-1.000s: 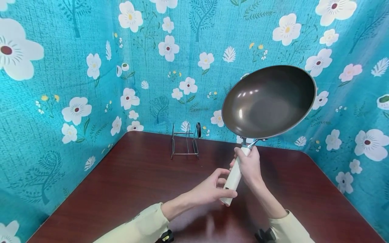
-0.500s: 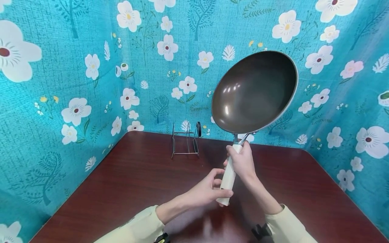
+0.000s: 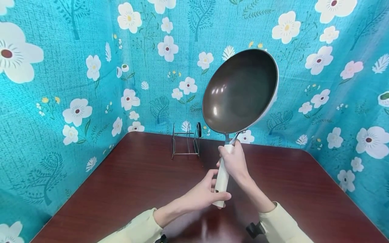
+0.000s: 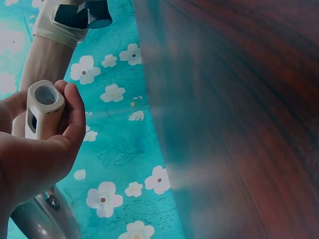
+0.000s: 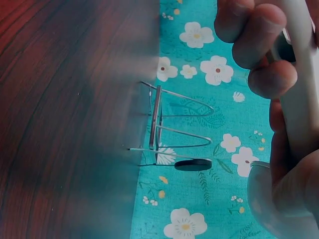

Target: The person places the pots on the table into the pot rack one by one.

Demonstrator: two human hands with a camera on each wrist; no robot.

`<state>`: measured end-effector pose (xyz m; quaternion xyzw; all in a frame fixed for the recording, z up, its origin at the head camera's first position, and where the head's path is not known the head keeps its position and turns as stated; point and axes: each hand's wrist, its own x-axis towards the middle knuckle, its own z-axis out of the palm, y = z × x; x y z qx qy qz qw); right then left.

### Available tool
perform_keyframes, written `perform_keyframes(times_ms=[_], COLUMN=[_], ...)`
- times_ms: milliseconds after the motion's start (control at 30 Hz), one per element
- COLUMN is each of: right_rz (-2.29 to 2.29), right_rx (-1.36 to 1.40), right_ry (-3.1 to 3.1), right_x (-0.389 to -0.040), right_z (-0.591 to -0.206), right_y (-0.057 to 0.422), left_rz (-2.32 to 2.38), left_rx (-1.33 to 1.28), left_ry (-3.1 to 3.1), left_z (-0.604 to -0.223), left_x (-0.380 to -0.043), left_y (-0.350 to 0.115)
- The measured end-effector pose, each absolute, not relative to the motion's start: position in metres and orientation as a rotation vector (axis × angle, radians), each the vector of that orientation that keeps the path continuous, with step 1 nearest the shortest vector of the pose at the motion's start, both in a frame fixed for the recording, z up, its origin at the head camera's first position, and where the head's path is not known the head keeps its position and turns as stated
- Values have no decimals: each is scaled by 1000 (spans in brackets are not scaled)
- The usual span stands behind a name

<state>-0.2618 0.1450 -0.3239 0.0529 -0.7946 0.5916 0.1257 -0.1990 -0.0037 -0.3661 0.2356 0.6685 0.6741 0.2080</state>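
Observation:
A frying pan [image 3: 240, 91] with a dark inside and a cream handle [image 3: 222, 179] is held up above the table, its bowl tilted so the inside faces the head camera. My right hand [image 3: 235, 163] grips the handle's upper part, close below the metal neck. Lower down, my left hand [image 3: 202, 194] holds the end of the handle between thumb and curled fingers. In the left wrist view the handle's hollow end [image 4: 46, 112] points at the camera. The right wrist view shows several right fingers [image 5: 259, 37] wrapped round the handle.
A wire rack [image 3: 186, 154] with a black disc [image 3: 199, 129] on its right side stands near the back edge of the dark red wooden table [image 3: 146, 182]. Blue flowered cloth [image 3: 158, 84] hangs behind and along both sides.
The pan has moved left, turned more upright and risen slightly at its top. Both hands have shifted left with it, keeping hold of the handle. The rack has stayed put.

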Motion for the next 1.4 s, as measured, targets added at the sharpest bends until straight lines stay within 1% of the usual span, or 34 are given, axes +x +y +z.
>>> perform_keyframes(times_ms=[500, 1400], right_rz=[1655, 1568], right_rx=[184, 232], right_ry=[-2438, -2531], right_x=[-266, -276], right_z=[-325, -318], right_y=[126, 92], left_rz=[1830, 1927], left_rx=[610, 708], left_ry=[1973, 1873], left_z=[-366, -374], left_x=[-195, -201], left_y=[-11, -36])
